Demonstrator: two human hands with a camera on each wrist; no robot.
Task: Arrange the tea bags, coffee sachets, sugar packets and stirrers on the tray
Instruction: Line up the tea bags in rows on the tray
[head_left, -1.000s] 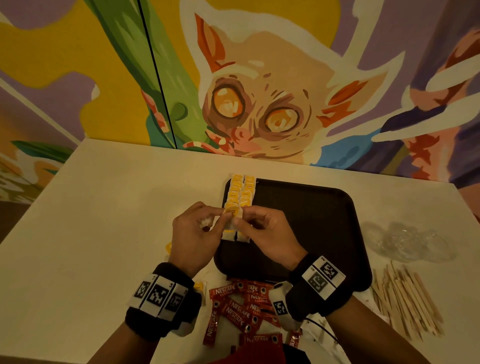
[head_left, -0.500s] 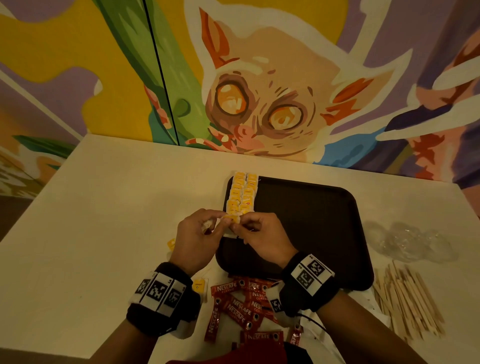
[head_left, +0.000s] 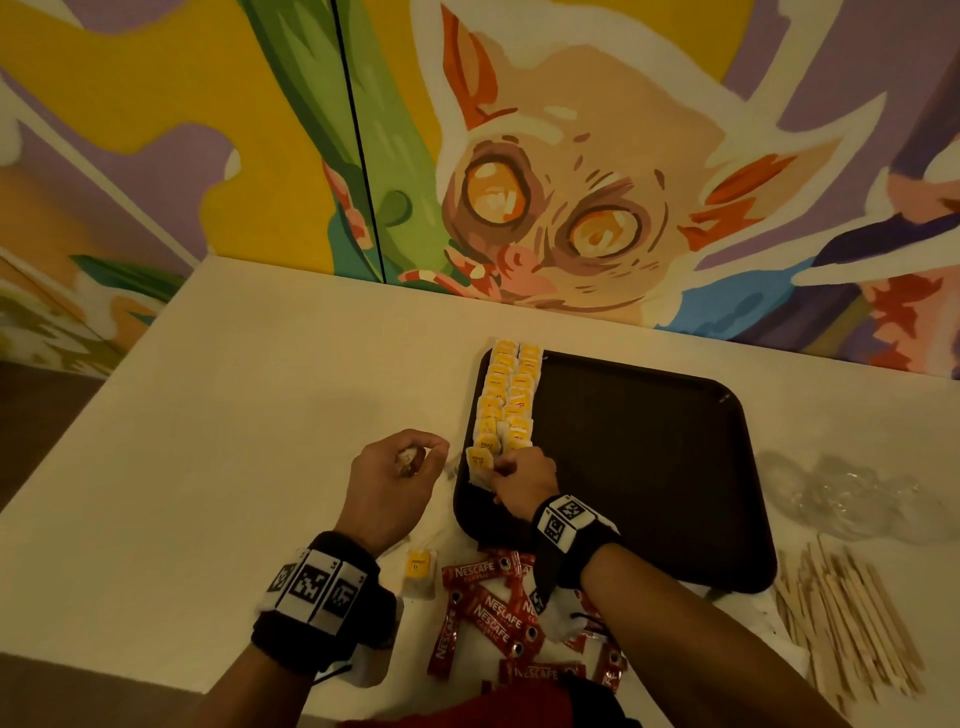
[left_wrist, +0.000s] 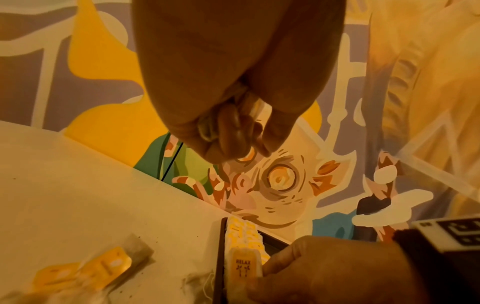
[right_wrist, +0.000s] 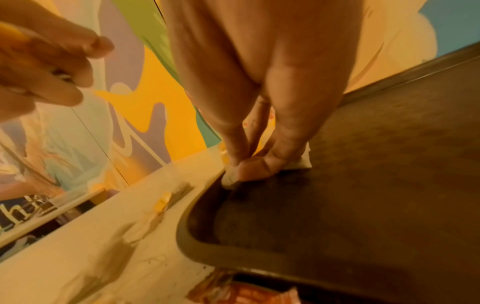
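Right hand (head_left: 522, 480) pinches a yellow-tagged tea bag (head_left: 479, 461), tag reading RELAX, standing at the near end of two overlapping rows of tea bags (head_left: 509, 400) along the dark tray (head_left: 649, 467)'s left edge. Left hand (head_left: 389, 478), just left of that grip, curls around another small bag.
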